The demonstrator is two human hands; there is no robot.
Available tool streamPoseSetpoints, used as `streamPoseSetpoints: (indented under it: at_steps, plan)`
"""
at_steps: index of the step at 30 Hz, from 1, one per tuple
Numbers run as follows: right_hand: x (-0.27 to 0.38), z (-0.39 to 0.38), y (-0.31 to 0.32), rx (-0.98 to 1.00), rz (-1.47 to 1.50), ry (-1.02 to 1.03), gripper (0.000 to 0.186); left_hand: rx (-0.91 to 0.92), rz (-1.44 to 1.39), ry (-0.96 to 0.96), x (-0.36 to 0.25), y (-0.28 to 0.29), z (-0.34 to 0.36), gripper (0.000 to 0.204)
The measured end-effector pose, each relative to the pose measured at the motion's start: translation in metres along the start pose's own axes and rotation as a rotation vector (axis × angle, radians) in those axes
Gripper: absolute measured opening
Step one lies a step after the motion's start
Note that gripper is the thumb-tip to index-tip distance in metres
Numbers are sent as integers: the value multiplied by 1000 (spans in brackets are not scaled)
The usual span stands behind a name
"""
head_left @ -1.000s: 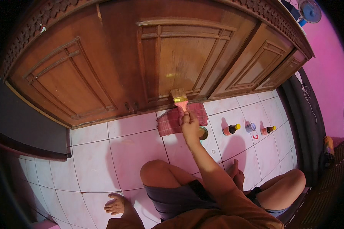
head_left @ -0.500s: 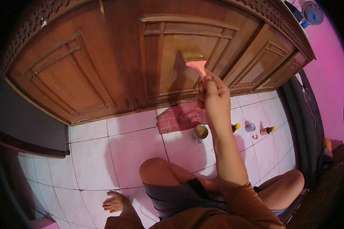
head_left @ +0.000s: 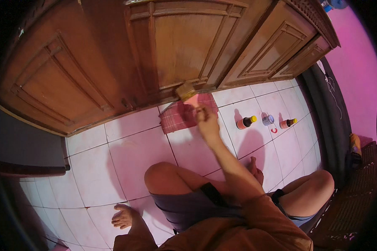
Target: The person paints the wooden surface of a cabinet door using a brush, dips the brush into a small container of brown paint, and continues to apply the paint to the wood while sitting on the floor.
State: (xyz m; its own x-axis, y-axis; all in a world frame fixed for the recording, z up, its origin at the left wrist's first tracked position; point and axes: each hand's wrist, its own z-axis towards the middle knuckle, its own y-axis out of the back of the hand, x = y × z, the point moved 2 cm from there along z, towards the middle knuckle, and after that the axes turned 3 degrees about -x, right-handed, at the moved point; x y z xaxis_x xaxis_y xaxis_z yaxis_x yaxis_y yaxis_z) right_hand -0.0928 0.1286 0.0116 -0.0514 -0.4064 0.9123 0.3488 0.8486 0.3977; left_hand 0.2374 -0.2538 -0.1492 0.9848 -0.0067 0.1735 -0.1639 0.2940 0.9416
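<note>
My right hand point(head_left: 207, 122) is closed round the pink handle of a paintbrush point(head_left: 188, 95). The flat brown bristles are beside the lower edge of the wooden cabinet door point(head_left: 184, 50); I cannot tell whether they touch it. Below the brush a red checked cloth point(head_left: 176, 119) lies on the floor against the cabinet's foot. The door's middle panel has a pale, slightly glossy surface. Off to the lower left my left hand point(head_left: 122, 216) rests on the white tiles with its fingers apart, holding nothing. The cup on the floor is hidden by my right hand and forearm.
Two dark bottles with yellow caps, a nearer one point(head_left: 246, 122) and a farther one point(head_left: 288, 123), stand on the tiles. Between them is a small tin point(head_left: 267, 120), with a red ring-shaped piece point(head_left: 274, 130) close by. A dark cushion-like edge point(head_left: 322, 113) runs along the right.
The paintbrush and my right hand have moved down and left, from the door panel to the cabinet's lower edge. The view has tilted downward and the cup is now covered. My left hand stays on the floor.
</note>
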Motion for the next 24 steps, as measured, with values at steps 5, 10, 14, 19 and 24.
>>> streamPoseSetpoints:
  at_steps: [5, 10, 14, 19, 24]
  plan:
    - [62, 35, 124, 134, -125, 90, 22, 16, 20, -9, -2, -3, -2, 76]
    - [88, 34, 149, 313, -337, -12, 22, 12, 4, -29, 1, -24, 1, 76]
    - [38, 33, 141, 464, -543, 72, 19, 5, 5, -37, 0, -28, -1, 75]
    - [6, 28, 123, 447, -555, 50, 18, -3, 10, -37, -5, -13, -3, 75]
    - [-1, 37, 110, 450, -630, 68, 27, -10, 12, -31, -2, -17, 0, 75]
